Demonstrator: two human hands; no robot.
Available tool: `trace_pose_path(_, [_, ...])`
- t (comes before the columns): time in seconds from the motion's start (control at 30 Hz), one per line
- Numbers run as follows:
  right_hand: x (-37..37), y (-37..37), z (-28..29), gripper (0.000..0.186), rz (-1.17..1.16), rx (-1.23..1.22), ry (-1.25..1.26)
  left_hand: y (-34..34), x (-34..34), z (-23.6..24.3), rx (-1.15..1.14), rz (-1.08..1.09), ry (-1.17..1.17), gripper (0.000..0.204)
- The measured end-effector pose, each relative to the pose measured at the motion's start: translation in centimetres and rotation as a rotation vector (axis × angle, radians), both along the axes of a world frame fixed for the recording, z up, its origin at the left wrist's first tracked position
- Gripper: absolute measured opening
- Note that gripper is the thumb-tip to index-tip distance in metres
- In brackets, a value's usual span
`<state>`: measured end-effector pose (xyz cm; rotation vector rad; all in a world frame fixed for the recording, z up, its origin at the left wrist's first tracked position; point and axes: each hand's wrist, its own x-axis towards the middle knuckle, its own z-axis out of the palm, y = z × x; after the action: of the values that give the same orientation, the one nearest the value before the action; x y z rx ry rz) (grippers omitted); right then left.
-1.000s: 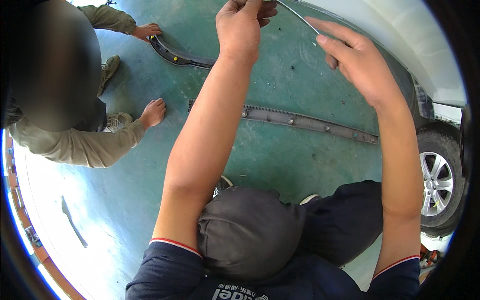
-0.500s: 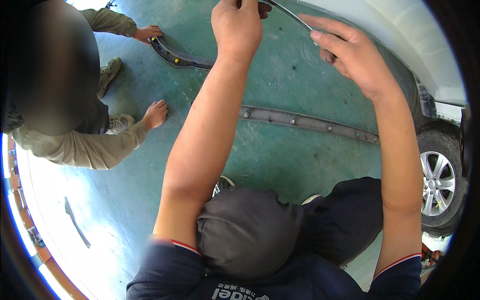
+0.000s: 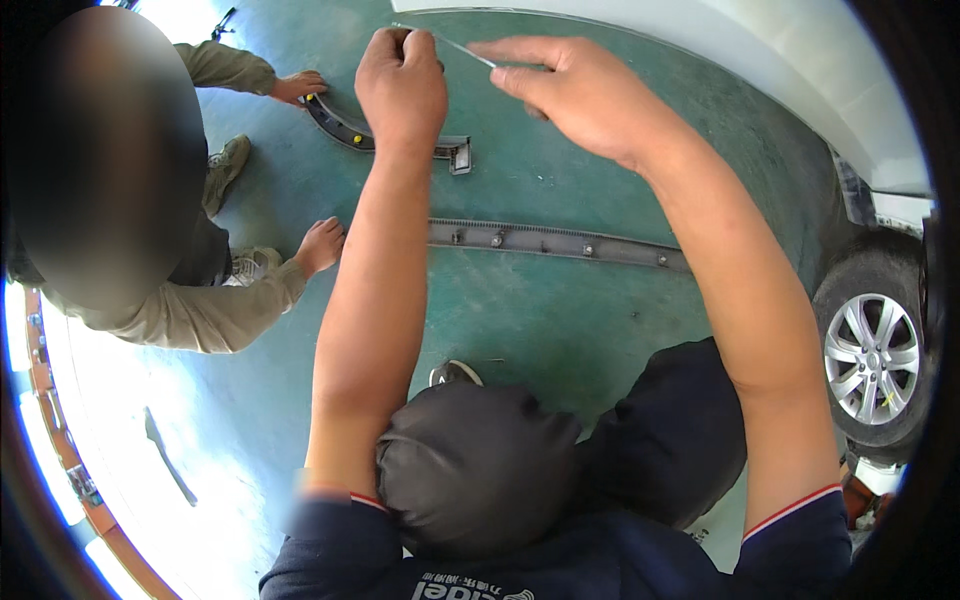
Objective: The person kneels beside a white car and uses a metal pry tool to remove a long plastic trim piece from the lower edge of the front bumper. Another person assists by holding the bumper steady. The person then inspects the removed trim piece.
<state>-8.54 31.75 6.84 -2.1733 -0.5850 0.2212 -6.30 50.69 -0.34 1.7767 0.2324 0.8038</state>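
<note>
A thin, pale strip (image 3: 465, 49) stretches between my two hands at the top of the view; its exact kind is too small to tell. My left hand (image 3: 403, 95) is closed at the strip's left part, with its fingertips largely turned out of sight. At the other end, my right hand (image 3: 575, 85) pinches the strip between thumb and fingers. Below my hands, a long grey trim piece (image 3: 560, 246) with metal clips lies on the floor, partly behind my forearms. A curved dark trim piece (image 3: 335, 125) with yellow clips lies farther left.
A person in a khaki jacket crouches at the left, one hand (image 3: 298, 87) on the curved trim and the other hand (image 3: 322, 244) near the long piece. White car bodywork (image 3: 790, 75) and a wheel (image 3: 872, 358) border the right side. The floor (image 3: 560, 330) is green.
Both my hands have moved left with the strip, and my right hand is now higher. More of the curved trim's right end shows. The other person's hands have hardly moved.
</note>
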Motion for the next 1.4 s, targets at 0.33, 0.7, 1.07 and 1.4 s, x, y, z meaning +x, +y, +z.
trace_pose_path(0.33, [0.4, -4.9, -5.3, 0.045, 0.057, -0.281, 0.375, 5.1, -7.7, -12.5, -0.228, -0.171, 0.485, 0.029])
trace_pose_path(0.7, [-4.2, -14.7, -17.6, 0.034, 0.406, -0.825, 0.269, -3.4, -15.4, -18.3, 0.024, -0.882, 1.033, 0.048])
trace_pose_path(1.07, [-8.8, -8.3, -16.0, 0.022, 0.494, -0.646, 0.254, -3.3, -17.0, -22.6, -1.043, -0.603, 0.988, 0.027])
trace_pose_path(1.4, [-4.7, -22.7, -17.5, 0.028, 0.040, -0.813, 0.335, 16.1, -19.3, -32.8, -0.106, -0.113, 1.170, 0.035])
